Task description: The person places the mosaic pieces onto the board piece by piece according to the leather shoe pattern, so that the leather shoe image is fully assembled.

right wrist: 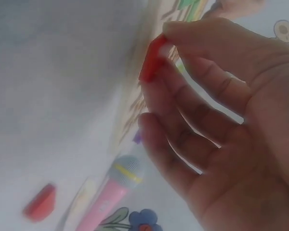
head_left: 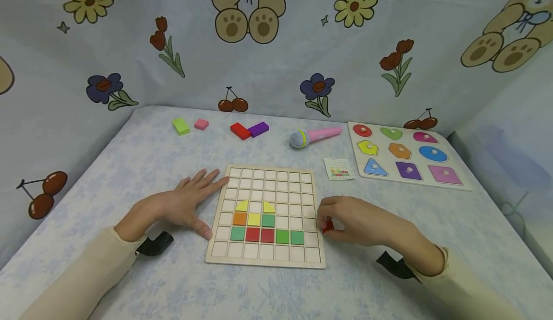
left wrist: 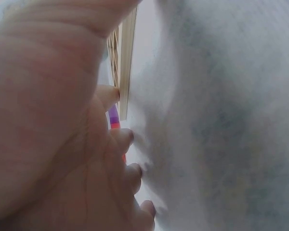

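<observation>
A wooden grid board [head_left: 264, 264] lies flat with coloured tiles set in its lower cells. Its bottom tile row has green, two red [head_left: 252, 234] and more green tiles [head_left: 282, 237]; above sit orange [head_left: 239, 219], yellow [head_left: 254, 219] and green, topped by two cut-cornered yellow tiles [head_left: 242, 206]. My left hand [head_left: 187, 202] rests with fingers spread at the board's left edge, index fingertip and thumb against the frame. Beside the right edge, my right hand [head_left: 352, 220] pinches a small red block [right wrist: 155, 58] between thumb and fingertips. Another red block [right wrist: 40, 203] lies on the table, hidden in the head view.
A small pattern card [head_left: 339, 169] lies right of the board's top. Behind are a pink microphone [head_left: 317, 135], a shape puzzle board [head_left: 432, 180], and light green [head_left: 181, 126], pink [head_left: 201, 124], red [head_left: 240, 131] and purple blocks [head_left: 258, 129]. A printed cloth [head_left: 268, 70] hangs behind the table.
</observation>
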`<state>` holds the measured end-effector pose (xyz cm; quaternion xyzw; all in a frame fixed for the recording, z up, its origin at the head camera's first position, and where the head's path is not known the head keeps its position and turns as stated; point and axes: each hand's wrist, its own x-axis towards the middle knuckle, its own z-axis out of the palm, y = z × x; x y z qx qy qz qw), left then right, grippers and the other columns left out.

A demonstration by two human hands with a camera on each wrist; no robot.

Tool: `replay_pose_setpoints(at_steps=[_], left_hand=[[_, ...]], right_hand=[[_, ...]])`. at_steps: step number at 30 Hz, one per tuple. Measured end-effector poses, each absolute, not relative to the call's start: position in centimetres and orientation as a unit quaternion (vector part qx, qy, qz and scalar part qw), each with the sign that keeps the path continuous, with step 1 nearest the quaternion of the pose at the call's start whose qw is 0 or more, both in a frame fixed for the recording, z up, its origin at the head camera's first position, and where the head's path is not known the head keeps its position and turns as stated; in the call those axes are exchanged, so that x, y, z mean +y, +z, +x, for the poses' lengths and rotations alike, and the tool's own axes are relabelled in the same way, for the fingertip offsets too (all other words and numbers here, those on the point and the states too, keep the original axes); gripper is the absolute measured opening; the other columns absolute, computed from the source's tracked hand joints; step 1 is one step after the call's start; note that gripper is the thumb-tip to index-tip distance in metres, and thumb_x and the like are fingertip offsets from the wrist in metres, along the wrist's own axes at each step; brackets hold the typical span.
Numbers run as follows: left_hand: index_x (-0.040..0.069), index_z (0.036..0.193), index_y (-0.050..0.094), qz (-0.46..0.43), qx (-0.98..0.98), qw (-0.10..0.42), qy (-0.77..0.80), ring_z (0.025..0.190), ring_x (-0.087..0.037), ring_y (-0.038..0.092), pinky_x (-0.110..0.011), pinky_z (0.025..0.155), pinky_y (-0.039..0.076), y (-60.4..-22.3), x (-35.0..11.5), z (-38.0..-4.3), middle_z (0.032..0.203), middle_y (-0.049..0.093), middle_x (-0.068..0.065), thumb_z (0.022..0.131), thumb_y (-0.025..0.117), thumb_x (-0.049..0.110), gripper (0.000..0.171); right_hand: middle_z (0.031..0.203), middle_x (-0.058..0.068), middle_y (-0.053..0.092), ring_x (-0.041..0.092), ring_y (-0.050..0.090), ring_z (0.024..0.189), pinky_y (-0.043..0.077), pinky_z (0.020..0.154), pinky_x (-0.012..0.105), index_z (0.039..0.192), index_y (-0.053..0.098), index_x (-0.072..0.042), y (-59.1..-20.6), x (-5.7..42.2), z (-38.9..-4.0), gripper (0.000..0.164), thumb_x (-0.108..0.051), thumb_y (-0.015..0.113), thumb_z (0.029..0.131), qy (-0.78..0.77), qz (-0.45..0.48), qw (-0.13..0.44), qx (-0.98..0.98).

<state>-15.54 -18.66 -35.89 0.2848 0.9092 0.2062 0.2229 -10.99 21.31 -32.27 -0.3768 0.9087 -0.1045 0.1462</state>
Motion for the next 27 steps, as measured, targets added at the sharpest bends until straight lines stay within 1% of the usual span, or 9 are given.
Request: replay_pose_setpoints(at_steps=[8, 15, 21, 27], left_hand=[[0.013, 0.162, 0.014, 0.282, 0.91, 0.224, 0.206, 0.151, -0.05, -0.008, -0.075, 0.112, -0.001, -36.1, -18.7, -15.5, 0.168, 0.0, -0.022, 0.064, 0.087, 0.061, 0.131], [0.013, 0.162, 0.014, 0.283, 0.911, 0.223, 0.201, 0.151, -0.05, -0.009, -0.075, 0.113, -0.001, -36.0, -18.6, -15.6, 0.168, 0.0, -0.022, 0.064, 0.087, 0.061, 0.131], [0.013, 0.162, 0.014, 0.28, 0.912, 0.225, 0.201, 0.151, -0.05, -0.009, -0.074, 0.113, -0.002, -35.8, -18.5, -15.5, 0.168, -0.001, -0.022, 0.064, 0.087, 0.061, 0.131], [0.013, 0.162, 0.014, 0.281, 0.909, 0.228, 0.206, 0.151, -0.05, -0.01, -0.074, 0.113, -0.003, -35.9, -18.5, -15.5, 0.168, -0.002, -0.021, 0.065, 0.087, 0.061, 0.13]], right_hand=[[0.089, -0.01, 0.058, 0.01, 0.057, 0.08, 0.049, 0.073, 0.022, 0.091, 0.064, -0.022, -32.2, 18.5, -12.3, 0.01, -0.022, 0.075, 0.091, -0.121, -0.416, 0.121, 0.893], [0.092, -0.007, 0.06, 0.011, 0.058, 0.083, 0.05, 0.074, 0.022, 0.095, 0.066, -0.02, -32.2, 16.7, -13.3, 0.006, -0.022, 0.071, 0.094, -0.133, -0.43, 0.125, 0.884], [0.093, -0.007, 0.061, 0.011, 0.059, 0.085, 0.05, 0.076, 0.022, 0.097, 0.065, -0.019, -32.5, 15.4, -13.8, 0.007, -0.02, 0.071, 0.093, -0.158, -0.437, 0.129, 0.876], [0.098, -0.007, 0.061, 0.009, 0.058, 0.087, 0.051, 0.08, 0.022, 0.101, 0.066, -0.018, -33.0, 14.5, -13.7, 0.009, -0.024, 0.07, 0.095, -0.157, -0.434, 0.135, 0.877]])
